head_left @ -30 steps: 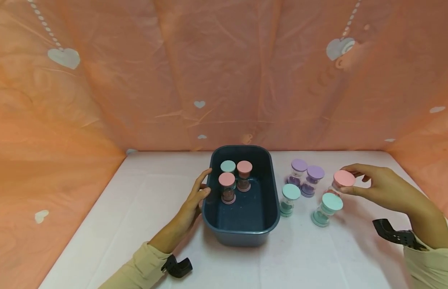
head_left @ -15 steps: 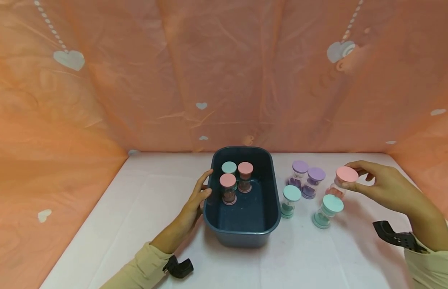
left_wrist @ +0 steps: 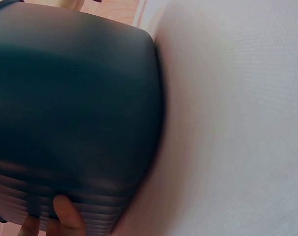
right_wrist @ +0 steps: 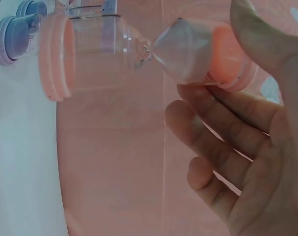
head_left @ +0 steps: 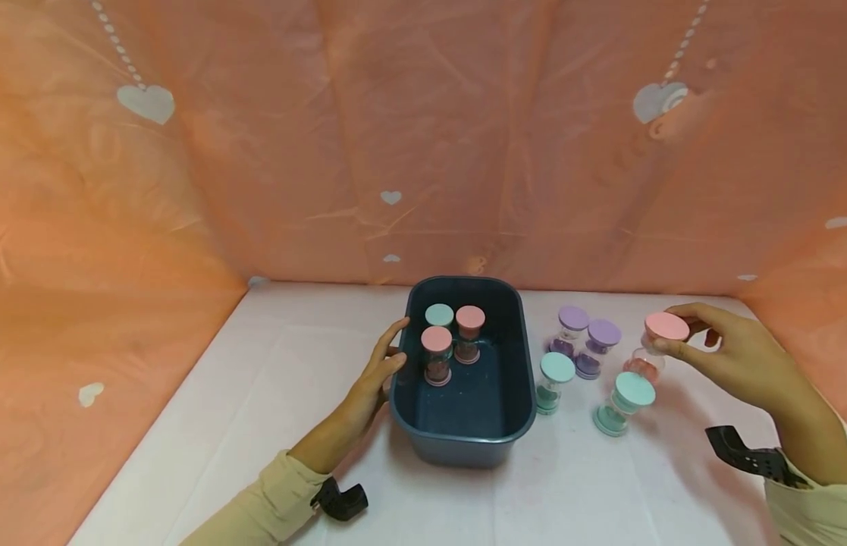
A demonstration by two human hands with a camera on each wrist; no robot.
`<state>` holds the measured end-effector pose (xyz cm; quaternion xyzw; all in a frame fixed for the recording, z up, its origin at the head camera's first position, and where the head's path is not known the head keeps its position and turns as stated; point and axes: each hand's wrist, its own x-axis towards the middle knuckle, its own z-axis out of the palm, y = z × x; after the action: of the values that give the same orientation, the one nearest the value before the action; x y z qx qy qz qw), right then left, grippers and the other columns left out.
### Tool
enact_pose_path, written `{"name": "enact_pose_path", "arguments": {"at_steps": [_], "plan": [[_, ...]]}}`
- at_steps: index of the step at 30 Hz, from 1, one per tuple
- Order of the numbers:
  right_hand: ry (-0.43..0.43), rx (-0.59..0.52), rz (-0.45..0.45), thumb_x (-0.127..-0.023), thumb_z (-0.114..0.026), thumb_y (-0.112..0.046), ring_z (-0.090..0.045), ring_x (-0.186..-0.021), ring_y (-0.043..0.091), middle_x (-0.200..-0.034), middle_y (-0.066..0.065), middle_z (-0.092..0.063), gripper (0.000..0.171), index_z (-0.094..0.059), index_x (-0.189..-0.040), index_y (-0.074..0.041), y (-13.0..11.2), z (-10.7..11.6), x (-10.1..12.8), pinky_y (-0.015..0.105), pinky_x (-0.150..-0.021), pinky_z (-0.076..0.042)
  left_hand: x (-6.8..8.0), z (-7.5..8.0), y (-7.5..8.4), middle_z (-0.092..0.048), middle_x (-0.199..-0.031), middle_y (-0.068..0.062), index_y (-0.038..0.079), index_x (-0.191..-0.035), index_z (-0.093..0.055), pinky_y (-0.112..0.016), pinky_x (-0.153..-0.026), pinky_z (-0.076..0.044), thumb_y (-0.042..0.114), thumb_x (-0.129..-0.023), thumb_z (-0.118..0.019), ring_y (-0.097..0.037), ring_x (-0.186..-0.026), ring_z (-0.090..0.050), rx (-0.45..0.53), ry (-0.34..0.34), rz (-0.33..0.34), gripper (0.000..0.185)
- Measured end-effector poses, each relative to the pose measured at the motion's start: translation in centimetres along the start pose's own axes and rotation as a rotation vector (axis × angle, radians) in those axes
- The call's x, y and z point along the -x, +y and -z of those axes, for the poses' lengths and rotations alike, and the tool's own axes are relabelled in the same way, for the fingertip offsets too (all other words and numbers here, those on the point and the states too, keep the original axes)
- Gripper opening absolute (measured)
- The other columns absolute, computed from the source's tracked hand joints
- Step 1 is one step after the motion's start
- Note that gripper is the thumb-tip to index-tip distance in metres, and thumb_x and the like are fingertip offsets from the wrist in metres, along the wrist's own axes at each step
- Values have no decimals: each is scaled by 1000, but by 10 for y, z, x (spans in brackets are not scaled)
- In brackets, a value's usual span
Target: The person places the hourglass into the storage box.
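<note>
My right hand pinches a pink-capped hourglass by its top cap, at the right of the head view. The right wrist view shows this hourglass whole, with thumb and fingers at one cap. A green hourglass stands just in front of it. Two purple hourglasses and another green hourglass stand between it and the dark blue bin. My left hand rests its fingers against the bin's left side; in the left wrist view fingertips touch the ribbed outer wall.
Inside the bin, towards its back left, stand a green hourglass and two pink hourglasses. A white cloth covers the table. An orange sheet with hearts hangs behind and at the sides.
The right hand has raised the pink hourglass slightly and drawn it a little to the right, away from the green one. The left hand stays at the bin. The head view has shifted slightly.
</note>
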<state>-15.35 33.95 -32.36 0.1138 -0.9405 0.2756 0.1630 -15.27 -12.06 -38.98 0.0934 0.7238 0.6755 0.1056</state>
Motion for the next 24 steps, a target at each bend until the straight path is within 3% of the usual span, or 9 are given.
{"name": "enact_pose_path", "arguments": {"at_steps": [4,13,20,24], "plan": [[28,-6,13,-75,-86,-30,-44,-86,-10,-91,-30,-60,37,-71,-109,-25,-1,2,1,12,-71,-33,-1,-1,0,-25,-140,-11,49,-151,-26,-64,-107,-27,44,-96,-41,-38,-136,-29,5,1,11,57],[56,-7,-26,-74,-87,-30,-42,-85,-9,-94,-29,-57,39,-71,-109,-26,-8,3,3,12,-70,-33,-3,0,1,-25,-138,-12,45,-152,-26,-61,-103,-32,43,-96,-40,-40,-135,-29,-4,-8,-1,57],[61,-26,17,-75,-87,-27,-46,-84,-9,-93,-30,-61,37,-72,-108,-26,-14,3,-4,11,-71,-34,-4,1,2,-27,-134,-14,40,-154,-25,-59,-100,-35,43,-96,-40,-41,-132,-30,-4,-16,-27,60],[66,-27,-21,-77,-85,-30,-46,-81,-10,-91,-33,-60,39,-70,-112,-25,-17,5,-6,12,-71,-33,-2,0,1,-26,-138,-13,41,-154,-25,-62,-102,-33,42,-96,-40,-41,-135,-29,-5,-9,-10,59]]}}
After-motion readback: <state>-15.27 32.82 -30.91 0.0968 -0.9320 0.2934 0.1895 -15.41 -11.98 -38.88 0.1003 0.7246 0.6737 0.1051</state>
